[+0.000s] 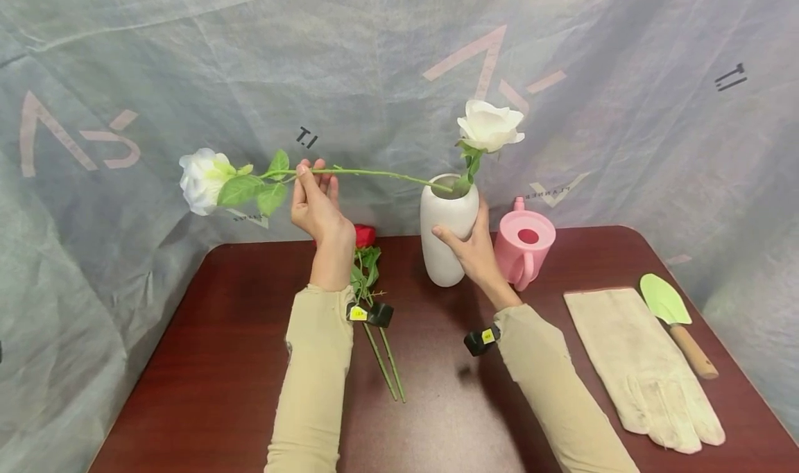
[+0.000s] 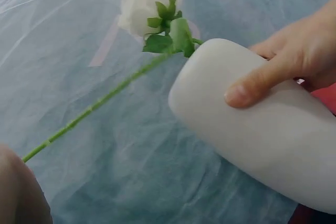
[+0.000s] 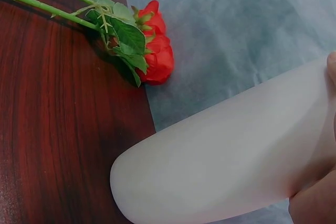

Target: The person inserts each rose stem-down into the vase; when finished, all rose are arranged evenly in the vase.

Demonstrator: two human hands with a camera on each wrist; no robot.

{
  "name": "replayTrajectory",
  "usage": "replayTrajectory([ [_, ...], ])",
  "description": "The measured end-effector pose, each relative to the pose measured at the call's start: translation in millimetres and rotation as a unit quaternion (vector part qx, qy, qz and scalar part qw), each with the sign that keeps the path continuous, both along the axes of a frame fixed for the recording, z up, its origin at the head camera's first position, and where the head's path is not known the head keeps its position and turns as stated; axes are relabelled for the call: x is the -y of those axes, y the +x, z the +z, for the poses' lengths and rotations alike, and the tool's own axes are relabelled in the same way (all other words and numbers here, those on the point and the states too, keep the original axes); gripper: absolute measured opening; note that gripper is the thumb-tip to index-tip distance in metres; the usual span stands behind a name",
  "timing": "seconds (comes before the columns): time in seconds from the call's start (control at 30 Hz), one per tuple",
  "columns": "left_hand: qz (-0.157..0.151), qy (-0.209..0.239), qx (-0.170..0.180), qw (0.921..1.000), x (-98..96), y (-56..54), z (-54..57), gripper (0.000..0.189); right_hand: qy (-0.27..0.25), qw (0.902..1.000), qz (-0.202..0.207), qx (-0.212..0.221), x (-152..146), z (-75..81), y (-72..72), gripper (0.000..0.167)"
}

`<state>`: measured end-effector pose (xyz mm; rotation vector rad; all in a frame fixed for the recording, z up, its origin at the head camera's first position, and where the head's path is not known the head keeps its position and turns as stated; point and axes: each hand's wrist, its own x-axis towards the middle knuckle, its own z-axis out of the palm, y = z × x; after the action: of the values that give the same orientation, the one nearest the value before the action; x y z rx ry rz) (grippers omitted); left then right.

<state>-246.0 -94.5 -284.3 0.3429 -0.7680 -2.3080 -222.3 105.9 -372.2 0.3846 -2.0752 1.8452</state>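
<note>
In the head view my left hand [image 1: 324, 213] pinches the green stem of a white rose [image 1: 202, 182] between thumb and fingers. That rose lies nearly level, bloom to the left, its stem end at the mouth of a white vase [image 1: 440, 247]. My right hand [image 1: 477, 247] grips the vase around its side, thumb in front. Another white rose [image 1: 492, 126] stands upright in the vase, its lower stem hidden inside. The left wrist view shows the held stem [image 2: 94, 106] reaching the leaves by the vase rim; the exact tip is hidden there.
Red roses [image 1: 364, 236] lie behind my left forearm, stems toward me. Right of the vase stands a pink watering can [image 1: 539, 231]. Cream gloves [image 1: 624, 348] and a green trowel [image 1: 664, 298] with a wooden handle lie at right. Grey cloth [image 1: 374, 57] hangs behind the table.
</note>
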Motion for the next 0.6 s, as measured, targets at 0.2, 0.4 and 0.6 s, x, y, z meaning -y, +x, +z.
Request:
replayTrajectory([
  [0.2,-0.010,-0.032,0.007,0.9994,-8.6,-5.4,2.2,0.032,-0.005,1.0000,0.001,0.000,1,-2.1,-1.6,0.091],
  [0.4,-0.013,-0.126,-0.011,0.9919,-24.2,-12.3,9.7,0.030,-0.006,1.0000,-0.006,-0.005,0,-2.6,-1.7,0.092],
  [0.6,-0.032,-0.191,-0.024,0.9807,-42.5,-17.7,11.5,0.030,-0.013,0.9999,0.000,-0.004,-1,-0.5,-1.0,0.091],
])
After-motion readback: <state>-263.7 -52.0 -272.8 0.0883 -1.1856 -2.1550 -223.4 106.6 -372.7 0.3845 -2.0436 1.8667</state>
